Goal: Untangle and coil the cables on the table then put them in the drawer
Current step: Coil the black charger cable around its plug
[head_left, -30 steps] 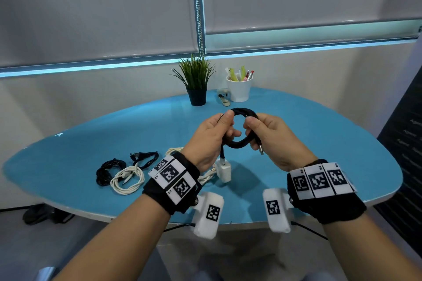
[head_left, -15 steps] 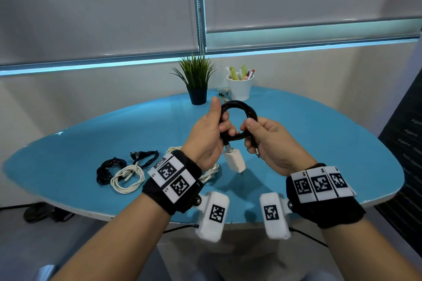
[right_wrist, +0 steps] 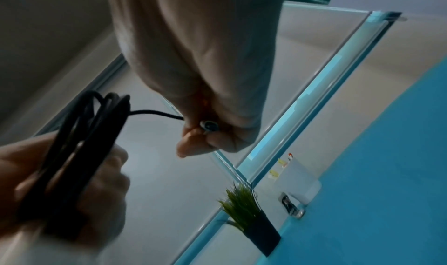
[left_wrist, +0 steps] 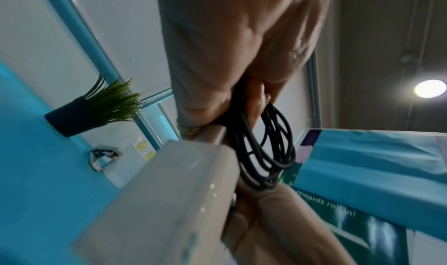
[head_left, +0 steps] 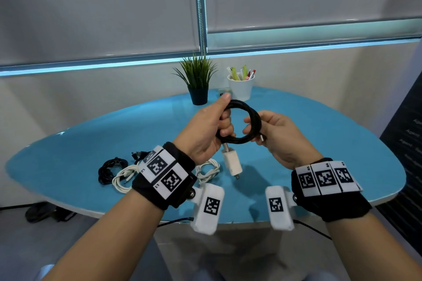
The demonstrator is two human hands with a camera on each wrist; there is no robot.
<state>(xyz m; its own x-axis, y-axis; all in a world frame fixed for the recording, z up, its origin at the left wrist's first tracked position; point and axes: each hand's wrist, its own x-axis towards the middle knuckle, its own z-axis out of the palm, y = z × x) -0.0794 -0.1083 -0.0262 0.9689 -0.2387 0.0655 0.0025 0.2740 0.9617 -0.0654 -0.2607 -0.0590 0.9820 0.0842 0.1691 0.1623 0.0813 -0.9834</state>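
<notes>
A black cable (head_left: pixel 250 116), wound into a round coil, is held up above the blue table (head_left: pixel 319 139). My left hand (head_left: pixel 212 125) grips the coil's left side, thumb up over the top. A white charger plug (head_left: pixel 231 162) hangs from the coil below that hand. My right hand (head_left: pixel 271 134) pinches the cable's free end, with its metal connector (right_wrist: pixel 209 125) showing between the fingers. On the table to the left lie a coiled black cable (head_left: pixel 109 170), a coiled white cable (head_left: pixel 123 178) and another black cable (head_left: pixel 139 155). A further white cable (head_left: pixel 207 170) lies under my left wrist.
A small potted plant (head_left: pixel 197 82) and a white cup of pens (head_left: pixel 241 85) stand at the table's far edge, with a small metal object (right_wrist: pixel 290 206) beside the cup. A window with drawn blinds is behind. No drawer is in view.
Both hands have lifted the black coil higher and drawn it wider. The white charger plug now hangs free above the table. My left thumb has moved up over the coil's top.
</notes>
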